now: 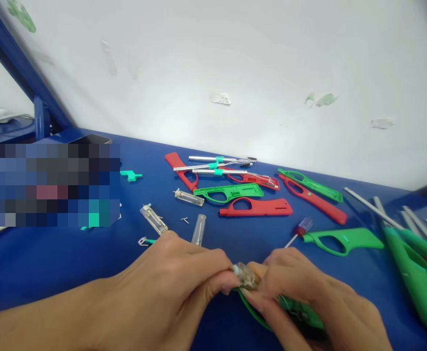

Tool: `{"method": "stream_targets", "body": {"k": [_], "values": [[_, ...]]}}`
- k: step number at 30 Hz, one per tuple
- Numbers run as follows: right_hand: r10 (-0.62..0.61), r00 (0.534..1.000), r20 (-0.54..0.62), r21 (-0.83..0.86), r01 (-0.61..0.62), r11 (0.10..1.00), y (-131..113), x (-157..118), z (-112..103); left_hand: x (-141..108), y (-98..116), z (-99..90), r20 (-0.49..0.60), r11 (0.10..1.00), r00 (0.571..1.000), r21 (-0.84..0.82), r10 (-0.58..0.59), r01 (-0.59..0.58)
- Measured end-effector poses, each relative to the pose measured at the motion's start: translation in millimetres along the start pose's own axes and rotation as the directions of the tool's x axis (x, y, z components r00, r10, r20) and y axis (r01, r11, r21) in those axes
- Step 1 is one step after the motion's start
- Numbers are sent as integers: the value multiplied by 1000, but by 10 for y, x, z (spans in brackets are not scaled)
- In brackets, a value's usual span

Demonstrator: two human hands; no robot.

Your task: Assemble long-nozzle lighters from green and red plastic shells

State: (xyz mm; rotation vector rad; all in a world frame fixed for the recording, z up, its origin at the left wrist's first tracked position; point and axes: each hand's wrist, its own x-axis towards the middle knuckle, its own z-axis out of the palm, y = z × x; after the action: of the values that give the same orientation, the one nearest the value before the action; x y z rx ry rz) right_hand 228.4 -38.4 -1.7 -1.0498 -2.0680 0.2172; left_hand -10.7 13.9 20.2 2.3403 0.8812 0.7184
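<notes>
1. Left hand (177,280): thumb and index pinched on the near-left end of a clear fuel reservoir (248,279). Pale fitting at that end, next to the fingertips.
2. Right hand (312,287): closed on the other end of the same reservoir, fingers bunched. The reservoir sits right between both hands.
3. Green lighter shell (306,312) under the right hand, partly covered; its inside shows. Can't tell if the reservoir is seated in it or just above.
4. Status, my read: this unit is open, not closed up. Other units lie in parts; reservoirs, tubes and shell halves are all apart.
5. Just ahead of the left hand: three loose clear reservoirs (154,219), small screws (184,220), a small white-and-teal part (143,241).
6. Just beyond the right hand: red-collared screwdriver (303,226), shaft pointing back at the knuckles. Green shell piece (359,240) to its right.
7. Well right of the right hand: green lighters (414,278) with metal tubes nearby. Look whole, so probably not opened.
8. Farther ahead of both hands: red shell half (259,207), green shell half (231,192), then three metal tubes with teal clips (219,171) and wires.
</notes>
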Motion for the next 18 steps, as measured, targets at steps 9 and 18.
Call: {"method": "stream_targets", "body": {"k": [9,18], "values": [[66,996,-65,-95,-72,993,53,45,-73,83,22,-132,29,816,923,-457,-384,354],[85,996,-7,-152,-85,985,101,-24,-65,155,-96,-243,284,348,868,-830,-408,435]]}}
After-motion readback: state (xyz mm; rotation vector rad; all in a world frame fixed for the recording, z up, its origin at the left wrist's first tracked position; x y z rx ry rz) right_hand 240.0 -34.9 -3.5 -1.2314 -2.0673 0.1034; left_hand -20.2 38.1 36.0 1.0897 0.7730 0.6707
